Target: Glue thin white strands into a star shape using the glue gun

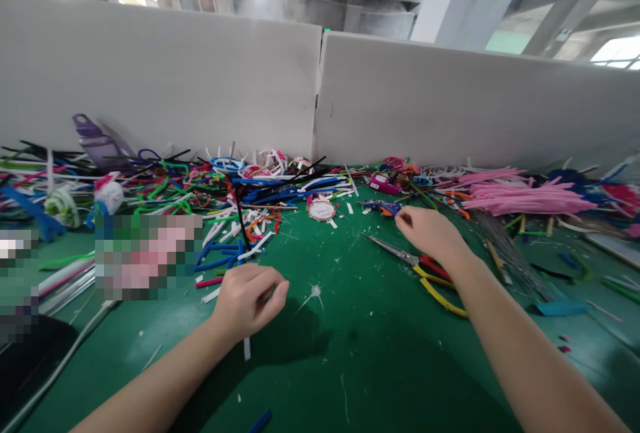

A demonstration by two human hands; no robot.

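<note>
My left hand (pixel 253 296) is above the green table, left of centre, its fingers curled in and its thumb alongside them. The inside of that hand is hidden, so I cannot make out whether anything is in it. Farther out on the right, my right hand (pixel 427 233) has its fingers closed at the rear end of a blue glue gun (pixel 383 206) with an orange trigger; its nozzle points left. Just below the right hand lie scissors (pixel 415 263) with red and yellow handles, partly behind my forearm. A small round white piece with a pink edge (pixel 321 210) lies left of the glue gun.
Blue and white pipe-cleaner pieces (pixel 225 253) lie beyond my left hand. A pink bundle of stems (pixel 530 196) is at the right rear. A purple bottle (pixel 97 143) stands by the pale partition (pixel 160 80). A white cable (pixel 65 360) runs along the left.
</note>
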